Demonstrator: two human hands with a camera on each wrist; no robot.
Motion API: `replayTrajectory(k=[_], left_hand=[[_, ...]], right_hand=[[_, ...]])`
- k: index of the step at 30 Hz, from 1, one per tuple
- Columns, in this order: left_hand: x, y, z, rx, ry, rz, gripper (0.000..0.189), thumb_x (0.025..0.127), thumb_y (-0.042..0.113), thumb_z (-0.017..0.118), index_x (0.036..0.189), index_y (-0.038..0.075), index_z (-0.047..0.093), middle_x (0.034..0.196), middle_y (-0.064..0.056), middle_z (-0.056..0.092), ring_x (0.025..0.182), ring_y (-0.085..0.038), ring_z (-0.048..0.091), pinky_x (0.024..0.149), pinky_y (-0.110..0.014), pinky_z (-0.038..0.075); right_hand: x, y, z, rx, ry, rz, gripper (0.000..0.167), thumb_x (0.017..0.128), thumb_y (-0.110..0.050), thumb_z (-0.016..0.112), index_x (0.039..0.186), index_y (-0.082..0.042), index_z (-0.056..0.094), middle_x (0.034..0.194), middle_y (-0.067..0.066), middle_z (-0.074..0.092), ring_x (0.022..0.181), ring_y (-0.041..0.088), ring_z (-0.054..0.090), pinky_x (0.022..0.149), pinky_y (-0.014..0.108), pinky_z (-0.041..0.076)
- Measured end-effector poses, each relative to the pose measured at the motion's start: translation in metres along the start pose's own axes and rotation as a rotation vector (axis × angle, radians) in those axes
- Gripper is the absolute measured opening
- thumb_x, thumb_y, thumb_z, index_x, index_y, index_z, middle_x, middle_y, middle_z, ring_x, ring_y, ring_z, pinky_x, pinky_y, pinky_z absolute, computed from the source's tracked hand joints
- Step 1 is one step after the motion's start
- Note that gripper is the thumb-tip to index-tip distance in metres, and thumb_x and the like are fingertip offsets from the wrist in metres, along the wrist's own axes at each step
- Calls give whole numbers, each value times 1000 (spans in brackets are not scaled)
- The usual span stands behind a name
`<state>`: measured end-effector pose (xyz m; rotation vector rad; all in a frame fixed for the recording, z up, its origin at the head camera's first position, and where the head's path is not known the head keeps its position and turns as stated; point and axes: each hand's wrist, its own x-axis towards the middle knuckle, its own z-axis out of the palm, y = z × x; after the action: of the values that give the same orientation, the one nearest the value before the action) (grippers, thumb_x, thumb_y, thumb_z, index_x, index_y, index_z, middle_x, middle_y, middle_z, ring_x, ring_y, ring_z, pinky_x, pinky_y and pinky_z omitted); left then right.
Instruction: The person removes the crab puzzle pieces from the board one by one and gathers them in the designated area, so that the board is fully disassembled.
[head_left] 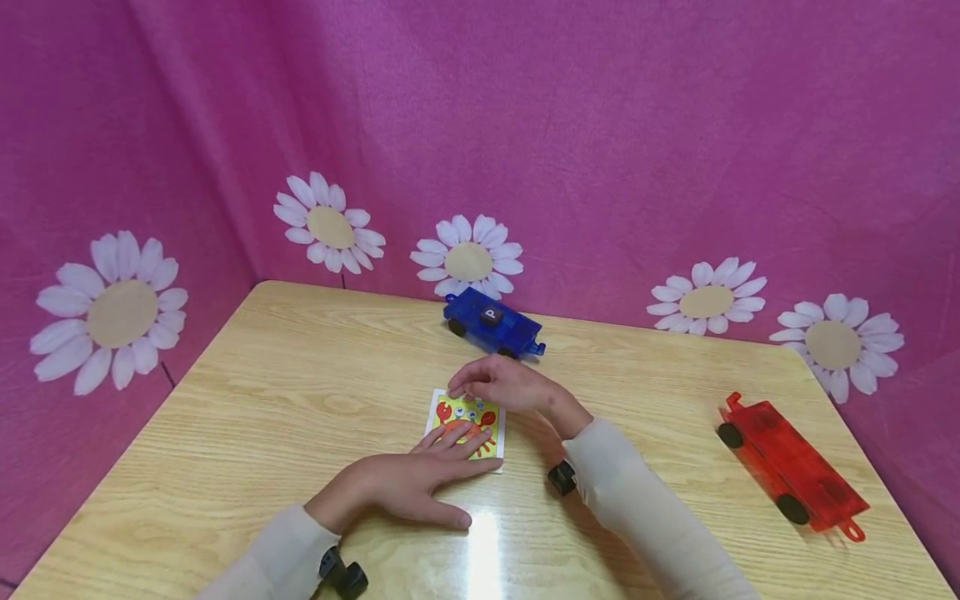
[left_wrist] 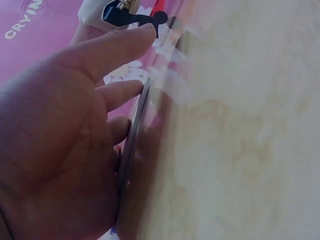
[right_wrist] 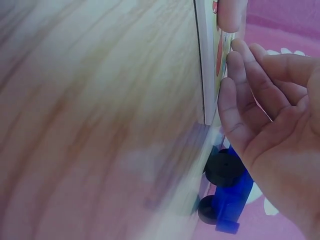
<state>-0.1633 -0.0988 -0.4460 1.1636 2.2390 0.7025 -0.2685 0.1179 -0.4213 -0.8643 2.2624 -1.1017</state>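
Note:
A small square board (head_left: pixel 433 409) with a red crab on yellow and a white border lies flat on the wooden table. My left hand (head_left: pixel 408 483) rests on its lower half, fingers spread and straight, with the thumb out over the table. At the board's top edge, my right hand (head_left: pixel 510 385) touches the surface with loosely bent fingertips. The right wrist view shows these fingers (right_wrist: pixel 245 85) against the picture, pinching nothing visible. Seen edge-on in the left wrist view, the board (left_wrist: pixel 134 140) looks thin. The hands cover parts of the crab.
Behind the right hand stands a blue toy wagon (head_left: pixel 517 332) with black wheels and a dark block marked P. A red toy wagon (head_left: pixel 802 462) is at the table's right side. A pink curtain (head_left: pixel 570 167) with white daisies hangs behind the table (head_left: pixel 300 367).

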Motion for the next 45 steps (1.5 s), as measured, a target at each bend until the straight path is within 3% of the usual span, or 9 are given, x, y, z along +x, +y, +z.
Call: replayTrajectory(k=[11,19,31,45], left_hand=[[0,-1,2,15,13,9,74,101,52,60,164,27,32,172,-6,5,155,-27,-13,122,-54,-5],[1,-1,1,18,12,13,72,101,54,58,164,29,32,172,-5,6,155,-26,-12,122,-53,-4],[-1,-1,1,18,5,2,73,101,54,59,164,29,32,172,-5,6,155,-27,-14,122,-53,-5],[-1,0,2,13,13,7,72,101,53,59,163,28,33,172,-5,7,155,-26,-14,122,-53,-5]], right_hand=[[2,-4,5,-74,36,-18,25,104,-2,54,119,-1,74,110,4,75,99,14,67,92,27,52],[3,-3,8,-70,29,7,32,103,4,48,125,1,71,118,6,72,107,17,62,98,32,50],[5,-6,13,-123,26,0,33,102,4,49,126,-1,72,123,6,71,108,16,59,101,34,47],[7,-10,17,-121,39,85,33,103,5,48,122,-5,74,122,4,70,109,19,59,105,39,46]])
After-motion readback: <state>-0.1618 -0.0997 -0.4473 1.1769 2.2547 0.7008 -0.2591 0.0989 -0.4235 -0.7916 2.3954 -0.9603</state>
